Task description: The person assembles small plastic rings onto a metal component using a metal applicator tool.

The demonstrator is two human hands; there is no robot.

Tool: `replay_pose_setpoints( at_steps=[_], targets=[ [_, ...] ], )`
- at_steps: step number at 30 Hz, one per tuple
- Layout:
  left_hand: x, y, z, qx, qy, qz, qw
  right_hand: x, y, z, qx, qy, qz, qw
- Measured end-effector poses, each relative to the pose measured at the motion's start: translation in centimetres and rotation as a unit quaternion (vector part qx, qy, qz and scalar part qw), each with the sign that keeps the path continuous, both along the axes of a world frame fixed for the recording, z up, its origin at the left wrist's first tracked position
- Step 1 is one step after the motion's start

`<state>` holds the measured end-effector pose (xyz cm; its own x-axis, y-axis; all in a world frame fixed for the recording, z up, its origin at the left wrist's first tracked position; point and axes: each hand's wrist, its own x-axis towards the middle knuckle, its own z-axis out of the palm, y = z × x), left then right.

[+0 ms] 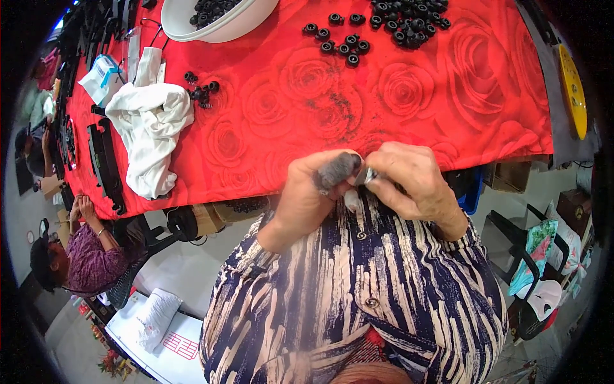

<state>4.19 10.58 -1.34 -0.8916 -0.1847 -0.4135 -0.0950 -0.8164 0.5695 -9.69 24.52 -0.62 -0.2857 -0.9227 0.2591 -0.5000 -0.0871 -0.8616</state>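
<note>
My left hand (300, 195) is closed close to my body, just off the table's near edge. A fuzzy dark grey wrap (335, 174) covers what looks like its thumb, and a whitish tip (351, 200) shows below. A small black part (355, 161) shows at the end of the wrap, largely hidden by the fingers. My right hand (412, 182) pinches a small, flat, silvery blade-like piece (365, 176) against that spot. Beyond the hands, dark crumbs (339, 112) are scattered over the red rose-patterned tablecloth (256, 147).
A white bowl (252, 22) of black parts stands at the far side, with a pile of round black parts (409, 22) to its right. A white cloth (150, 128) and a few black parts (203, 95) lie left. Another person (96, 256) sits at the left.
</note>
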Motion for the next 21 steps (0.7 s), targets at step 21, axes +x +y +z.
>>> replay_pose_setpoints(
  at_steps=[21],
  targets=[
    [1.2,-1.9,0.6,-0.018,-0.059,-0.005,0.998,0.8,-1.5,-0.3,-0.230,0.251,-0.080,0.937]
  ],
)
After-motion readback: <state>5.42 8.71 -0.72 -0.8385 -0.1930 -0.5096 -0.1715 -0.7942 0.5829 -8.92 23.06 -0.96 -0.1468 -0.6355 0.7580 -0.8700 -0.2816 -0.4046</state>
